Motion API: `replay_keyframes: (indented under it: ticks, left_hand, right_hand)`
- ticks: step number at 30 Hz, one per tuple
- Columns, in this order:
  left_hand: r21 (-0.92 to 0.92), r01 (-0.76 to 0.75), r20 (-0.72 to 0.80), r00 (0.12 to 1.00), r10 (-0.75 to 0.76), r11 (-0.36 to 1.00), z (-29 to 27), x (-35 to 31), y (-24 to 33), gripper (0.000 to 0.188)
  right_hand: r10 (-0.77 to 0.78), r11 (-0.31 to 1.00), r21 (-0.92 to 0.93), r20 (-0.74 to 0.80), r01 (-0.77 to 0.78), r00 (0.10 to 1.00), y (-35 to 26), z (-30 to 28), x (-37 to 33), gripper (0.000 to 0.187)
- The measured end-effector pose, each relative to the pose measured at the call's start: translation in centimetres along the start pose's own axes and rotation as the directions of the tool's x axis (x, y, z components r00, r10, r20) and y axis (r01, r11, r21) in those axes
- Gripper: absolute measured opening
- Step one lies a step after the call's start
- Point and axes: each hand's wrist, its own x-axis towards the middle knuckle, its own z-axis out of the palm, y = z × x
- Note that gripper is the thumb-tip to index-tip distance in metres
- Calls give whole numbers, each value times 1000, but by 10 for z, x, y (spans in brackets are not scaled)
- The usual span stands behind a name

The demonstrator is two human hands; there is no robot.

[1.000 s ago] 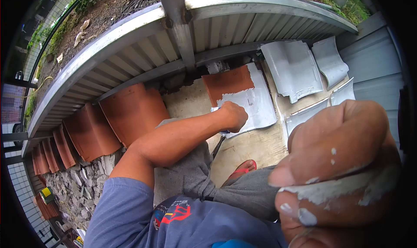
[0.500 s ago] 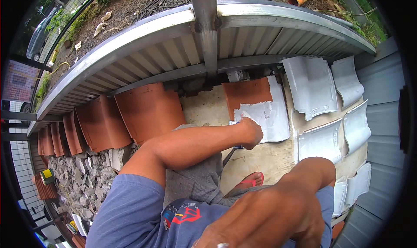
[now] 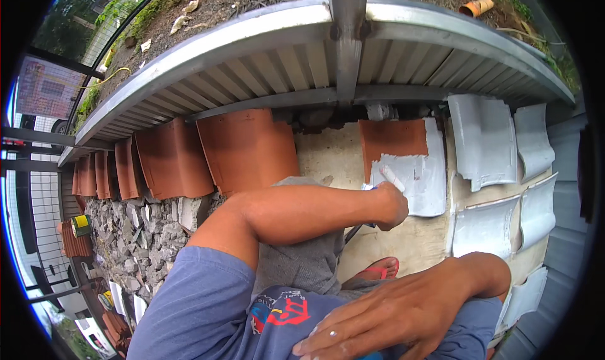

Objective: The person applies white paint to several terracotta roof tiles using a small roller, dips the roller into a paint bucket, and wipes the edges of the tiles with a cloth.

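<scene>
My left hand (image 3: 394, 207) is closed round what looks like a small paint roller. Its whitish, pink-tinged head (image 3: 392, 178) rests on a clay roof tile (image 3: 392, 137), and bits of blue show beside my fist. White paint covers the tile's near part and right side; bare orange clay shows at its upper left. My right hand (image 3: 384, 313), with a ring on one finger, lies in front of my shirt, its fingers stretched out and holding nothing.
White-coated tiles (image 3: 482, 142) lie on the board (image 3: 324, 155) at right. Unpainted orange tiles (image 3: 249, 151) lean along the left, above broken rubble (image 3: 142, 234). A metal railing (image 3: 252, 26) with a post curves across the far side. Grey corrugated sheeting (image 3: 570, 165) borders the right.
The whole scene has shifted rightward in the picture as my head turned. My right hand has lowered, its fingers now plainly stretched out. My left hand stays at the tile with the roller.
</scene>
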Motion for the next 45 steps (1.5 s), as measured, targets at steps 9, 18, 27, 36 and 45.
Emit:
replay_keyframes:
  ticks: [9,18,27,36,45]
  left_hand:
    - [98,-253,365,909,202,963,-1,-79,60,24]
    - [320,-332,277,928,248,887,16,-61,76,31]
    - [367,-343,298,924,240,865,15,-72,79,31]
    - [386,-412,299,902,311,825,26,-82,80,29]
    - [540,-412,219,911,351,734,39,-87,84,26]
  right_hand:
    - [531,636,285,-836,-717,140,74,33,-196,32]
    - [774,619,779,-627,-101,-88,343,126,-217,63]
    - [752,576,722,-652,383,99,344,81,-188,50]
    - [652,756,630,-746,174,-134,276,108,-231,23]
    - [108,542,477,-856,-692,-506,207,126,-278,37]
